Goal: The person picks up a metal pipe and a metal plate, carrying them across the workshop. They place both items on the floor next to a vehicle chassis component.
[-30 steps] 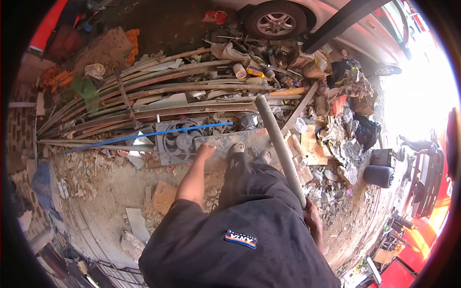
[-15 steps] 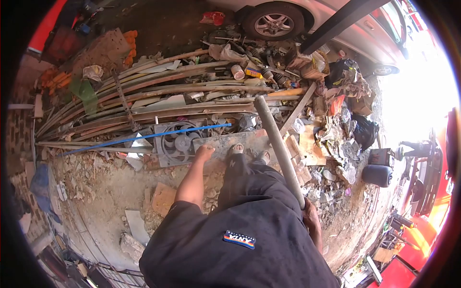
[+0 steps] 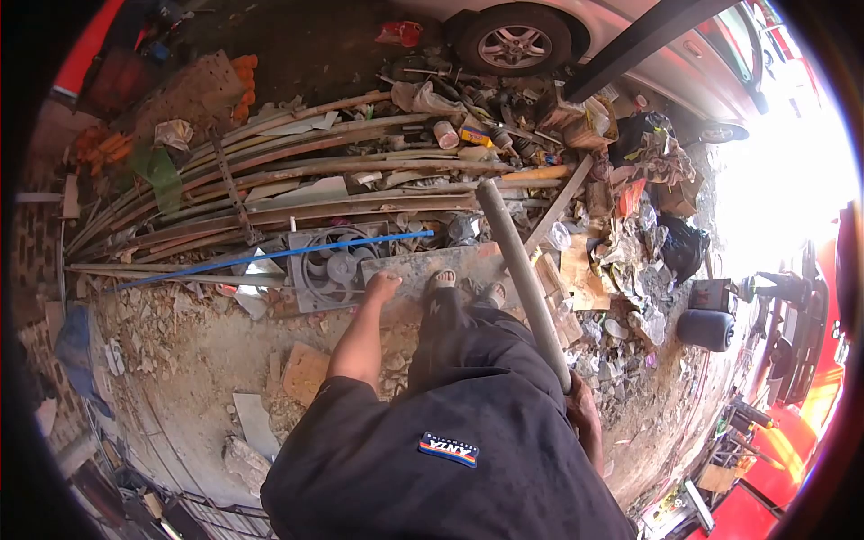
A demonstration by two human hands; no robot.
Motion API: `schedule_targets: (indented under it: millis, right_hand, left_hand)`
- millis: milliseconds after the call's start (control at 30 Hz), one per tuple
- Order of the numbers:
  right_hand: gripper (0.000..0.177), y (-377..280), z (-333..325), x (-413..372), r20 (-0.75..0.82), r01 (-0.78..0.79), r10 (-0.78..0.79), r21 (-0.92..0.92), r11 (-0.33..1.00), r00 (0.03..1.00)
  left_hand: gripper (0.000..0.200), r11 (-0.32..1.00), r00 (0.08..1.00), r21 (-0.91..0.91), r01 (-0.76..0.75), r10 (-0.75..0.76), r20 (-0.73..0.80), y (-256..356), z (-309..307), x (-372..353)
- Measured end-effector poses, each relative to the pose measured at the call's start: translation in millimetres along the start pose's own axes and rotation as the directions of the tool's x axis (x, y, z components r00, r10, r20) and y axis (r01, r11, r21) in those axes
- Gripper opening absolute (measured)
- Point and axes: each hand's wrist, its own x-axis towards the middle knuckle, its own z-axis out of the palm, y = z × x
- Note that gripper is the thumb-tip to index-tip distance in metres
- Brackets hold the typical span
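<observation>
A thick grey pole [image 3: 526, 274] slants from the debris pile down to my right side. Its lower end is in my right hand [image 3: 583, 409], whose fingers wrap round it, partly hidden behind the shirt. My left hand [image 3: 384, 285] is out in front with its fingers curled, and what it holds, if anything, is too small to make out. Just beyond it lie a flat board [image 3: 414, 270] and a grey fan unit [image 3: 335, 261]. A long blue strip [image 3: 360, 241] crosses over the fan.
Long poles and slats [image 3: 315, 171] lie heaped ahead. Rubbish and a black bag [image 3: 681, 247] are at the right, near a dark blue container [image 3: 706, 330]. A parked car [image 3: 621, 45] and a dark post [image 3: 639, 45] stand beyond.
</observation>
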Motion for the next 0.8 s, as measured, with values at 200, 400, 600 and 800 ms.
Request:
schedule_targets:
  millis: [200, 400, 600, 800]
  right_hand:
    - [0.066, 3, 1, 1, 0.004, -0.003, 0.003, -0.018, 1.000, 1.000]
    - [0.067, 1, 0, 0, 0.004, -0.001, 0.001, -0.053, 0.999, 1.000]
    - [0.065, -9, -2, -5, 0.003, -0.010, 0.010, -0.016, 1.000, 1.000]
    - [0.064, -4, -1, -1, 0.007, -0.011, 0.011, -0.007, 1.000, 1.000]
  left_hand:
    - [0.031, 1.000, 1.000, -0.012, 0.005, -0.005, -0.012, -3, 5, 3]
    - [0.031, 0.998, 1.000, -0.055, 0.018, -0.019, -0.017, -9, 10, 10]
    - [0.032, 0.999, 0.999, -0.043, 0.032, -0.032, 0.017, -15, 10, 17]
    - [0.036, 0.999, 0.999, -0.021, 0.032, -0.032, 0.007, -18, 13, 19]
